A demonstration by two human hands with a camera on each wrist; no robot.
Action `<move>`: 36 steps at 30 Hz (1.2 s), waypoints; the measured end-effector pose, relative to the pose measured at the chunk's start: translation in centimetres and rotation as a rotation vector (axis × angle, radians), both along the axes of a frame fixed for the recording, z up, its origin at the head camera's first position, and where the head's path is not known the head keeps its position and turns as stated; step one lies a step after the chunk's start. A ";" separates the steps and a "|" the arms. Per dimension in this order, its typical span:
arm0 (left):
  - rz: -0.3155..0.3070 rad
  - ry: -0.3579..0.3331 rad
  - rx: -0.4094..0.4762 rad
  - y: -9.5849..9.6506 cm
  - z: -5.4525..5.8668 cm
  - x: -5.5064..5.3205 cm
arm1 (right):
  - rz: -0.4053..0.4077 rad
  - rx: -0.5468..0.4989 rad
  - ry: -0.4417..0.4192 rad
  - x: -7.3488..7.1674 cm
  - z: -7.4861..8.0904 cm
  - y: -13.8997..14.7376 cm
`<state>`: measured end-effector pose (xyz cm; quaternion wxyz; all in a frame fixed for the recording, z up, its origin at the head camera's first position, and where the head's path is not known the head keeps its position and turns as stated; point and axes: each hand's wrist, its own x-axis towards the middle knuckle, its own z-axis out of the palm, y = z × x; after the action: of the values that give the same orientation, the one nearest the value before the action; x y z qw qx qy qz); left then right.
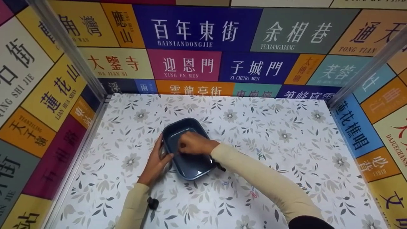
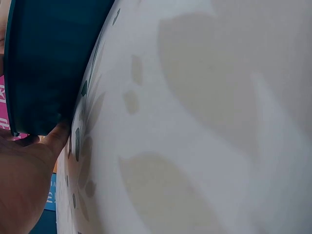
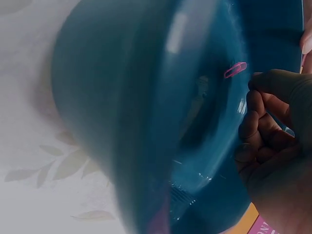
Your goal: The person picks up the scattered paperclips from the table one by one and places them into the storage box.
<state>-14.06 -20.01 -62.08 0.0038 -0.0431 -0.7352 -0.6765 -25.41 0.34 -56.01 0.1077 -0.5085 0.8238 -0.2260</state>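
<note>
Right hand (image 1: 194, 143) over glossy, round-cornered blue tray (image 1: 191, 165), pink paperclip (image 3: 236, 70)

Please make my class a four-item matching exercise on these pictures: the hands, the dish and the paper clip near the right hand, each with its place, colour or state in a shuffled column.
Things:
1. Left hand
2. Right hand
3. Rectangular dish
4. Paper clip near the right hand

Descriptions:
A. Curled, over the dish's inside
B. Pink
C. Against the dish's outer side
D. Blue

Right pairs: 1-C, 2-A, 3-D, 4-B
</note>
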 end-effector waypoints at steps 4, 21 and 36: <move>-0.004 0.006 -0.004 0.0 -0.1 0.0 | 0.000 -0.015 -0.010 0.4 0.5 0.5; 0.012 -0.041 -0.034 0.0 -0.1 0.0 | -0.049 -0.066 -0.028 1.8 3.4 4.7; -0.010 -0.030 -0.071 -0.2 0.0 0.1 | -0.118 -0.166 0.006 2.8 3.9 9.3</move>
<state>-13.94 -20.25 -62.11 -0.0123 -0.0368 -0.7585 -0.6506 -22.62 9.68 -52.16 0.0496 -0.4671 0.8311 -0.2978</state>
